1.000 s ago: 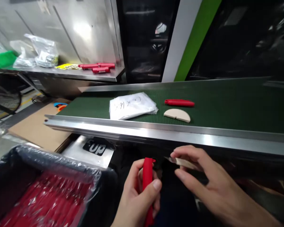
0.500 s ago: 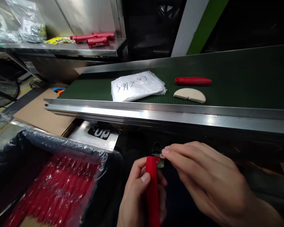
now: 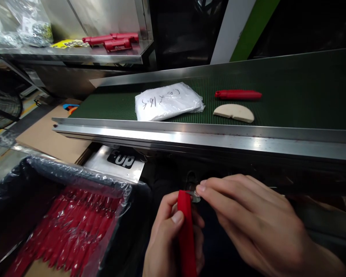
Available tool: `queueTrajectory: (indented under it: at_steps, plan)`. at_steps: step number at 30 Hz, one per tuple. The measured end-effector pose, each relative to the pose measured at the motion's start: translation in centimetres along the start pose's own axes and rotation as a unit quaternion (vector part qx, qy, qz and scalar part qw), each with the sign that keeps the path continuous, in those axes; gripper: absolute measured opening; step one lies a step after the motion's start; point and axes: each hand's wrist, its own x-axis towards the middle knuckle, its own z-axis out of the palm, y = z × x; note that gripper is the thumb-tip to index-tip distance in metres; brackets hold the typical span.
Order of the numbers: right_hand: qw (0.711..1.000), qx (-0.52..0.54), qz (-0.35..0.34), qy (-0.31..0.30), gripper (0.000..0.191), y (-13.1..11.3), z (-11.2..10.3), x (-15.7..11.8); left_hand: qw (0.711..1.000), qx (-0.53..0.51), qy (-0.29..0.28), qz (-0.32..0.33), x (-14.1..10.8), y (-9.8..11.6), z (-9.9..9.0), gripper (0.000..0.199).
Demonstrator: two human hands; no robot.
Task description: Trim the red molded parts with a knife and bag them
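My left hand (image 3: 165,237) is closed around a long red plastic handle (image 3: 186,234), which stands nearly upright with its top end showing above the fingers. Pinched in the fingertips of my right hand (image 3: 256,219) is a small, thin metal blade (image 3: 194,194), its pointed tip at the right edge of the handle's top. Most of the blade's rear part is hidden by the fingers. Beyond both hands, a red handle (image 3: 238,94) and a cream half-round piece (image 3: 234,112) lie on the green conveyor belt (image 3: 300,104).
A white plastic packet (image 3: 168,102) with handwriting lies on the belt, behind a metal rail (image 3: 190,132). At lower left, a plastic-lined bin (image 3: 127,192) holds several red handles (image 3: 77,227). More red parts (image 3: 118,44) sit on the steel shelf (image 3: 115,57), near bagged metal pieces (image 3: 36,32).
The blade has shifted slightly at the handle's top, and its tip now lies lower against the edge. My left hand keeps its hold. The view has tilted a little.
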Motion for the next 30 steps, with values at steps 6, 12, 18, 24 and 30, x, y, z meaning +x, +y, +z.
queueTrajectory:
  at_steps: [6,12,18,24,30]
  plan:
    - [1.0,0.003,0.001,-0.003,0.037,0.1,0.2,-0.3,1.0,0.004,0.005,0.003,-0.1,0.0,0.2,0.019]
    - [1.0,-0.019,0.004,-0.001,0.037,-0.2,0.2,-0.6,1.0,0.009,0.012,-0.003,0.2,0.1,0.4,0.021]
    - [1.0,-0.02,0.004,-0.01,0.036,-0.9,0.2,-0.8,0.999,0.023,0.037,0.012,0.5,1.0,1.2,0.019]
    - [0.999,-0.039,-0.005,-0.014,0.029,-1.7,0.8,-1.3,0.994,0.084,0.072,0.023,0.8,2.5,2.1,0.019]
    - [0.999,-0.045,-0.014,-0.017,0.028,-2.3,0.9,-1.6,0.992,0.076,0.066,0.079,1.6,3.1,2.2,0.019]
